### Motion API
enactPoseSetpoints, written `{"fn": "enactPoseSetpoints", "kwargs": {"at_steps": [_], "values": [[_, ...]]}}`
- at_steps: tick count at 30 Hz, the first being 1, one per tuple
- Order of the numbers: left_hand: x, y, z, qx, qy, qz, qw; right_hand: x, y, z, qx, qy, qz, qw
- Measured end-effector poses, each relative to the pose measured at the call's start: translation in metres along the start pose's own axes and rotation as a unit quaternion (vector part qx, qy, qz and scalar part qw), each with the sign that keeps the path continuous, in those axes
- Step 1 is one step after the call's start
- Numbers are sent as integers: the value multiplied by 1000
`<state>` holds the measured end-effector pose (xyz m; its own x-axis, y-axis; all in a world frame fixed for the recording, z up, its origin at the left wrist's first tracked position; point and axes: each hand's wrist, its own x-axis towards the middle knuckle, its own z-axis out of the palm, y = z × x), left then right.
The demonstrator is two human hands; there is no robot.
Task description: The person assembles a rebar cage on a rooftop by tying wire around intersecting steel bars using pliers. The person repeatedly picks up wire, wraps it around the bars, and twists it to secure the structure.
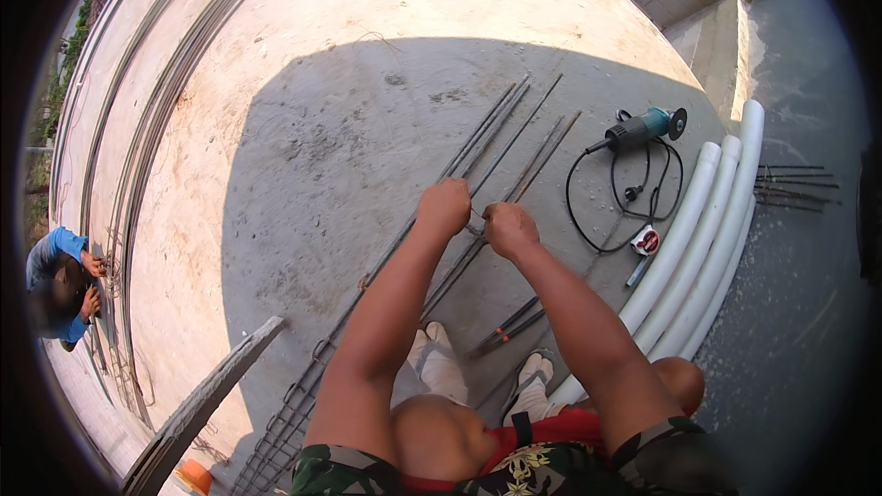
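Observation:
A long rebar cage [308,381] runs from the lower left up across the concrete, its loose bar ends [496,129] pointing away from me. Stirrups are packed closely along its near-left part. My left hand [445,207] is closed around the left-side bars. Just to its right, my right hand [511,228] is closed at the right-side bars, next to a stirrup [475,230] that shows between the two fists. The fingers' undersides are hidden. Below my right forearm lies a long dark tool with orange bands [496,335], close to my feet.
An angle grinder [634,131] with a coiled black cord lies at the right, near a red-and-white tape measure [646,240]. White pipes [684,248] curve along the right. A grey beam [211,386] crosses the lower left. Beyond it, a blue-sleeved person [64,280] handles bars.

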<state>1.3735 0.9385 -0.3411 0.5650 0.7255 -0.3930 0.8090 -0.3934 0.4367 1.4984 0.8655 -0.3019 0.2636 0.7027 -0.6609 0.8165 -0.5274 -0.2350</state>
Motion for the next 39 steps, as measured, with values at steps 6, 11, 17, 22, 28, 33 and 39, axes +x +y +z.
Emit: {"fn": "enactPoseSetpoints", "kwargs": {"at_steps": [6,11,17,22,28,33,39], "values": [[-12,10,-22,-49,-10,-76,996,4,-22,1,-10,-35,-35,999],[-20,-17,-28,-109,-97,-82,986,5,-15,-1,56,-12,-14,998],[-27,-47,-4,-304,-72,-20,950,12,-14,12,56,-25,-64,996],[-37,-37,-2,-398,-95,-96,908,32,3,26,69,-36,-147,986],[-63,0,0,-261,-29,-61,963,37,1,11,182,-108,-144,967],[-82,4,24,-191,62,6,980,39,0,0,174,-159,-127,964],[-89,2,32,-121,84,10,989,35,-1,-4,152,-138,-186,961]]}}
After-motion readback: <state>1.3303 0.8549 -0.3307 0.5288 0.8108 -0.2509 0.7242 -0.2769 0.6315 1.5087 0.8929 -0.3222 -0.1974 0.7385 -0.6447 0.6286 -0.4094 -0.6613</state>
